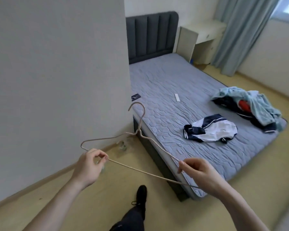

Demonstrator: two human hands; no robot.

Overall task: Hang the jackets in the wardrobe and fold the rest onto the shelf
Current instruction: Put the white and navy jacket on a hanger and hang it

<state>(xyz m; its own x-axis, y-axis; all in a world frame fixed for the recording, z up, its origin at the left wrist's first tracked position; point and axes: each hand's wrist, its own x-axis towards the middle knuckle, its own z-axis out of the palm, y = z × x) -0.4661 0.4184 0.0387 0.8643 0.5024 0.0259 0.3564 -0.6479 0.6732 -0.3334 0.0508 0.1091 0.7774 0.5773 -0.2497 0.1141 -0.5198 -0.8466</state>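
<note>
Beyond a grey wall (57, 72), we see a bed (173, 90) with a navy-and-white jacket (210, 130) near its foot and a heap of clothes (250, 109) at the far corner. Our left hand (88, 165) and right hand (198, 174) each pinch the hanger (140, 130), held above the floor (117, 195).

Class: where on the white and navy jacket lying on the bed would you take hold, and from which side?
Probably the navy collar end of the white and navy jacket, reaching from the bed's near edge: it lies crumpled, collar toward the person, the clothes pile apart.
</note>
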